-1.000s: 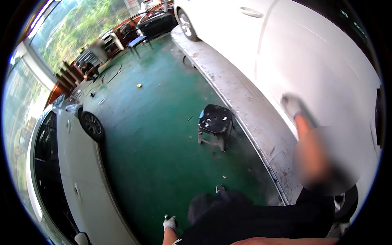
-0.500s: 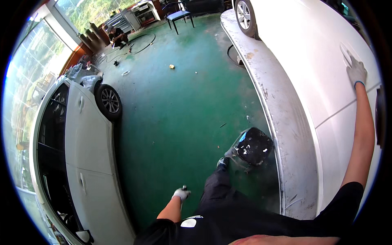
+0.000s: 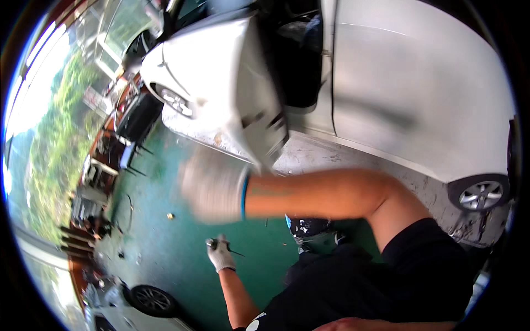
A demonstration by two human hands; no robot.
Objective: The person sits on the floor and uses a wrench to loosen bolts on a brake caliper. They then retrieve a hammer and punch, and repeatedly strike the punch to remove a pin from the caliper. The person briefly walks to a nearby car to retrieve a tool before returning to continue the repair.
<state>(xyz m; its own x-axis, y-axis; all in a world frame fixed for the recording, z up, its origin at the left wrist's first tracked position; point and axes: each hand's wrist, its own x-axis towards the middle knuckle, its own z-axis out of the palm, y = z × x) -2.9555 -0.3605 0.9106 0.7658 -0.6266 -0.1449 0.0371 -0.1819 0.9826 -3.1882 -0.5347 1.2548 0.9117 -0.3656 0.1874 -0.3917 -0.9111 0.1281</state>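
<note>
My left hand (image 3: 221, 255), in a pale knit glove, is low in the middle, closed on a small hand tool (image 3: 212, 243) with a thin dark shaft. My right hand (image 3: 212, 187), gloved with a blue cuff, stretches leftward across the view; motion smears its fingers, so their state is unclear. It is in front of the white car (image 3: 419, 94), whose door (image 3: 221, 77) stands open on a dark interior (image 3: 298, 55). I cannot tell whether it touches anything.
The car stands on a scuffed metal platform (image 3: 326, 153). A black stool (image 3: 303, 226) is by my feet on the green floor (image 3: 154, 231). A second car (image 3: 154, 309) is lower left; a blue chair (image 3: 130, 154) and a crouched person (image 3: 99, 226) are farther off.
My view has turned right toward the car. The door, closed earlier, now stands open. My right hand has left the door handle and swung leftward. My left hand still holds its tool.
</note>
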